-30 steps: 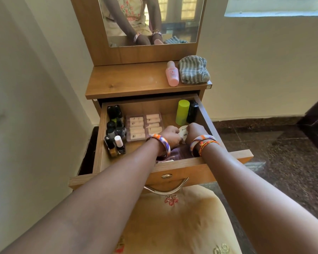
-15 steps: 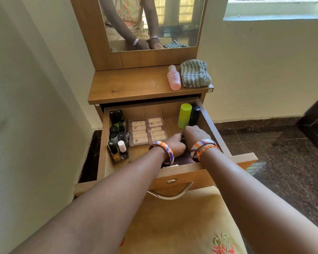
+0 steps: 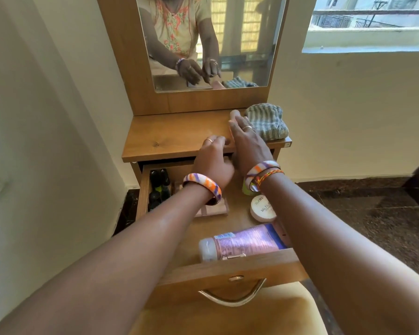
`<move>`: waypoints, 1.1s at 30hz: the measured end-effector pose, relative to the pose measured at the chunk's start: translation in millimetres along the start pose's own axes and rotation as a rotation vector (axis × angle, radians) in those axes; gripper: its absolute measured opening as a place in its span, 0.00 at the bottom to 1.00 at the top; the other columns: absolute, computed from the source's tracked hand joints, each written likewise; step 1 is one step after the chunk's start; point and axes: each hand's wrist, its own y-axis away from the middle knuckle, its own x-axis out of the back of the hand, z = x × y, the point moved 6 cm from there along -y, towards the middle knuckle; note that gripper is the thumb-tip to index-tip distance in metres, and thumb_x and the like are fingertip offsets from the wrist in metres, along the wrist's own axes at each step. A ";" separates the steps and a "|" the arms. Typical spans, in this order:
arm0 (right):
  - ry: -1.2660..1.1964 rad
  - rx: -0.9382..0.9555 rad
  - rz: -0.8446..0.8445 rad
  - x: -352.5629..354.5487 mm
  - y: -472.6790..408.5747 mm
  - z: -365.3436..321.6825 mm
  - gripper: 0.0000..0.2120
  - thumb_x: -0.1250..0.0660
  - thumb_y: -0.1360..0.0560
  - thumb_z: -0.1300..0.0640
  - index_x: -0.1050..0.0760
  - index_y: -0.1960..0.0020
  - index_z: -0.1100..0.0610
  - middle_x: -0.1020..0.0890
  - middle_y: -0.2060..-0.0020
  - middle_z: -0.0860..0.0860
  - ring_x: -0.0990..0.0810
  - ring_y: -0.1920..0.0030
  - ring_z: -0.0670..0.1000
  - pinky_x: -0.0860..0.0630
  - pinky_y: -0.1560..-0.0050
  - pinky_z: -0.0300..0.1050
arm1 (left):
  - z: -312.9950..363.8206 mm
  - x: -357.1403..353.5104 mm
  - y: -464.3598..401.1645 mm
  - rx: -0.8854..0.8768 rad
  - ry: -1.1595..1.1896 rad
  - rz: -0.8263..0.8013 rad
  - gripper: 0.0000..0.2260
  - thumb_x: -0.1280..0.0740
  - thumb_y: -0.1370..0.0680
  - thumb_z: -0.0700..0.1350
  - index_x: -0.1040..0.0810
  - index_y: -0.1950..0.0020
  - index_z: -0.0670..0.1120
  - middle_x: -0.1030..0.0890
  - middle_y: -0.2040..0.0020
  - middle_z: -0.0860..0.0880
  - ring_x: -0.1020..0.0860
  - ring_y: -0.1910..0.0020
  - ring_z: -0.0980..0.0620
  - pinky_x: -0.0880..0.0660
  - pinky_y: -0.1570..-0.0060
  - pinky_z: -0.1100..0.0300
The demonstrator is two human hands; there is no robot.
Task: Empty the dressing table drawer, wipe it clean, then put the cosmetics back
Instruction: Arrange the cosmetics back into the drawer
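The wooden drawer is pulled out. Inside lie a purple tube, a round cream tin, dark nail polish bottles, a flat palette tray and a green bottle half hidden by my right wrist. My left hand is curled at the front edge of the table top; what is under its fingers is hidden. My right hand lies flat with fingers stretched out over a pink bottle, beside a striped cloth.
A mirror stands behind the table top and reflects both hands. A pale wall runs close on the left. Dark stone floor lies to the right. A yellow fabric surface sits just below the drawer's metal handle.
Both hands have left the drawer's front part and risen to the table top's edge. The purple tube and round tin, covered before, now show. The camera has tilted and moved closer.
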 end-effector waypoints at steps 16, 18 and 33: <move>-0.272 -0.163 0.180 11.7 33.4 11.6 0.17 0.38 0.29 0.67 0.20 0.43 0.59 0.23 0.37 0.53 0.23 0.39 0.54 0.25 0.41 0.45 | -27.1 -7.4 27.5 0.204 0.303 -0.037 0.11 0.36 0.24 0.36 0.21 0.42 0.42 0.20 0.49 0.48 0.22 0.50 0.51 0.26 0.52 0.62; -0.397 -0.226 0.301 19.3 51.6 13.1 0.13 0.37 0.29 0.65 0.18 0.47 0.59 0.18 0.44 0.54 0.20 0.43 0.54 0.27 0.45 0.41 | -31.3 -9.8 37.5 0.339 0.532 -0.095 0.12 0.34 0.24 0.35 0.23 0.41 0.41 0.22 0.52 0.47 0.23 0.54 0.51 0.24 0.52 0.59; -0.719 -0.525 -0.104 -33.9 108.7 25.2 0.17 0.31 0.30 0.57 0.23 0.41 0.50 0.19 0.44 0.54 0.20 0.49 0.53 0.21 0.51 0.46 | -35.9 -55.3 76.7 0.675 1.001 -0.253 0.11 0.37 0.22 0.32 0.25 0.41 0.31 0.23 0.62 0.44 0.24 0.64 0.51 0.22 0.70 0.66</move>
